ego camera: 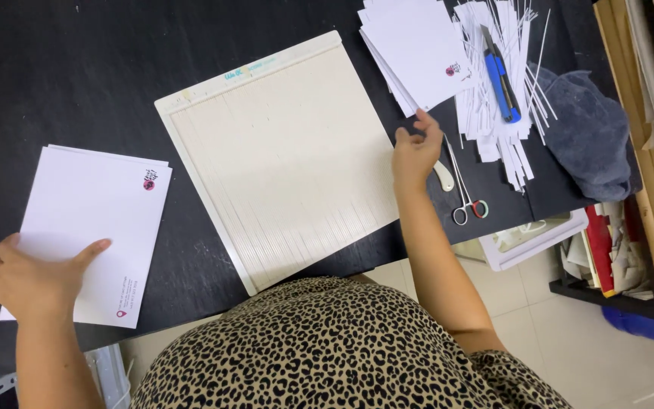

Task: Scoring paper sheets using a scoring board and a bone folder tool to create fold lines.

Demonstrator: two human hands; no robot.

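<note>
Reaching toward the fanned stack of white cards (418,53), the right hand (415,151) has its fingers spread loosely and its fingertips just touching the stack's lower edge; it clamps nothing. That stack lies just beyond the far right corner of the cream scoring board (285,155), which sits in the middle of the black table (77,76). The left hand (28,276) rests well to the left of the board, lying flat and loosely curled with its thumb out, pressing on a second pile of white cards (92,227) whose lower corner overhangs the table edge.

As a judgement, the fanned stack could slide or shed several cards at once if the fingertips drag rather than lift, since the sheets are loosely splayed. The overhanging pile could tip off if the left hand lets up.

Right of the board lie thin scissors (467,193), a heap of white paper strips (505,98) with a blue utility knife (501,76) on top, and a grey cloth (592,136)
</note>
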